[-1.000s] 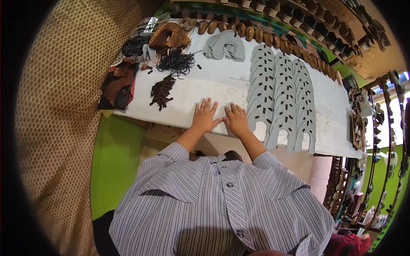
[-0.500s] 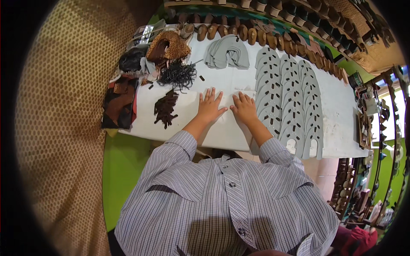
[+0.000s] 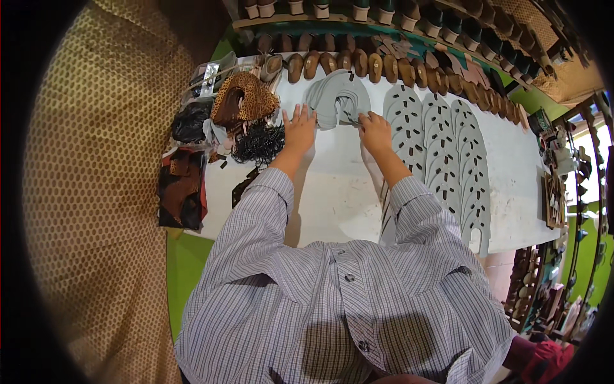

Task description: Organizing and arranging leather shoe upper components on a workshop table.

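Grey pile, a stack of U-shaped pieces, lies toward the far side of the table, just ahead of my hands, its two legs pointing back at me. Largest about me is the patterned curtain on my left, then the white table. To the right of the pile run three columns of overlapping grey pieces, with small dark tabs lying on them. Behind the pile stands a row of brown lasts, side by side. On the table's left end sit red, brown and black scraps, and farther back a leopard-print piece, with a black tangle on its near side.

My left hand is palm down at the pile's left leg, fingers spread slightly apart. My right hand is at the end of the right leg, fingers bent and close together; they seem to touch the grey edge, though I cannot tell whether they pinch it. On a pale packet at the back left, any print is too small to read. Smallest are the loose dark strips, partly hidden by my left sleeve.
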Demonstrator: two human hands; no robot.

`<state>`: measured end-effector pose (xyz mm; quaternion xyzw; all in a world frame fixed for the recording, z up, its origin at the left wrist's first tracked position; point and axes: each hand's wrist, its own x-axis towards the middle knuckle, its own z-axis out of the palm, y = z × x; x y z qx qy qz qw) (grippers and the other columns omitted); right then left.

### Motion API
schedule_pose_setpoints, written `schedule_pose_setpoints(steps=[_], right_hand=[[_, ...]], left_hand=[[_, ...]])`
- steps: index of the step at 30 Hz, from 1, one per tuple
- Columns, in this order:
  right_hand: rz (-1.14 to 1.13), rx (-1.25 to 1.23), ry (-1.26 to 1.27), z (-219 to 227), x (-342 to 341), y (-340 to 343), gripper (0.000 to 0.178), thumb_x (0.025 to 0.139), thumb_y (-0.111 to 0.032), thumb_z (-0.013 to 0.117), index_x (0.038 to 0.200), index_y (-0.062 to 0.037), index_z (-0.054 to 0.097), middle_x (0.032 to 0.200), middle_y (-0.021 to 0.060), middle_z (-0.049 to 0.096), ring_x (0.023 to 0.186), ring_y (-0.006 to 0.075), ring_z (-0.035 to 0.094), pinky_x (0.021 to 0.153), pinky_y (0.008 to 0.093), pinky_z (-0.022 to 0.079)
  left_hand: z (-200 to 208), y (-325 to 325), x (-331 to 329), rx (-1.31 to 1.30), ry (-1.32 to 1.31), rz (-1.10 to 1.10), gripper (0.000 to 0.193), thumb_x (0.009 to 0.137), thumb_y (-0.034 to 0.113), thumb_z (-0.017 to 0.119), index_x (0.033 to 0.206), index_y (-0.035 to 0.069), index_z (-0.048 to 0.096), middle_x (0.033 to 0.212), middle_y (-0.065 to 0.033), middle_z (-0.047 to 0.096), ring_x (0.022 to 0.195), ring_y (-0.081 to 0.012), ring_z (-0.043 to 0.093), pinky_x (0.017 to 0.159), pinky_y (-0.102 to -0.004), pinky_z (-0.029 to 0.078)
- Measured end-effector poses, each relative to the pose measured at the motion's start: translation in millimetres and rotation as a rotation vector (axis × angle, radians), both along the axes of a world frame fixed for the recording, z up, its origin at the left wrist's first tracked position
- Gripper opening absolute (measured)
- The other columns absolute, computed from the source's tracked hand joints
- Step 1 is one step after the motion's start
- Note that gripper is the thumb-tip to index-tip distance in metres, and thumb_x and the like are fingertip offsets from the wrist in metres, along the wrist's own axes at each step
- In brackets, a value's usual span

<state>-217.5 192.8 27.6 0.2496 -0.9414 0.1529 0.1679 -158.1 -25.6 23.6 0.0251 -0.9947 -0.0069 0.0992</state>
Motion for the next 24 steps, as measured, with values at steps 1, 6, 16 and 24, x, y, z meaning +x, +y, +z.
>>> schedule_pose_setpoints(steps=[1, 6, 16, 24], right_hand=[[0.01, 0.008, 0.028, -3, -6, 4, 0.033, 0.075, -0.017, 0.06, 0.109, -0.0166, 0.059, 0.109, 0.0072, 0.058, 0.102, 0.0259, 0.054, 0.086, 0.0401, 0.042], [0.045, 0.045, -0.024, -3, -22, 5, 0.026, 0.074, -0.015, 0.059, 0.099, -0.017, 0.063, 0.094, 0.0026, 0.062, 0.093, 0.0224, 0.057, 0.081, 0.0387, 0.043], [0.157, -0.008, -0.156, 0, -42, 18, 0.016, 0.073, -0.016, 0.06, 0.087, -0.0119, 0.067, 0.087, 0.0043, 0.065, 0.085, 0.0224, 0.06, 0.076, 0.0352, 0.046], [0.052, -0.208, -0.1, 22, -39, 14, 0.012, 0.075, -0.017, 0.059, 0.08, -0.0095, 0.068, 0.08, 0.0043, 0.065, 0.077, 0.0235, 0.061, 0.071, 0.0356, 0.048]], left_hand=[[10, 2, -8, 0.0, -0.045, 0.037, 0.037, 0.086, 0.014, 0.042, 0.123, 0.015, 0.05, 0.139, -0.0139, 0.034, 0.133, -0.0284, 0.024, 0.105, -0.0583, 0.003], [27, -8, -31, 0.072, 0.009, -0.034, 0.026, 0.081, 0.013, 0.052, 0.105, 0.018, 0.061, 0.134, -0.0115, 0.041, 0.132, -0.0287, 0.026, 0.104, -0.0608, 0.001], [24, -20, -56, 0.087, 0.163, -0.201, 0.012, 0.078, 0.016, 0.058, 0.084, 0.017, 0.068, 0.123, -0.0042, 0.051, 0.127, -0.0247, 0.034, 0.099, -0.0682, 0.003], [39, -11, -54, 0.157, 0.239, -0.116, 0.012, 0.076, 0.019, 0.058, 0.081, 0.014, 0.068, 0.121, -0.0035, 0.052, 0.124, -0.0256, 0.038, 0.098, -0.0686, 0.003]])
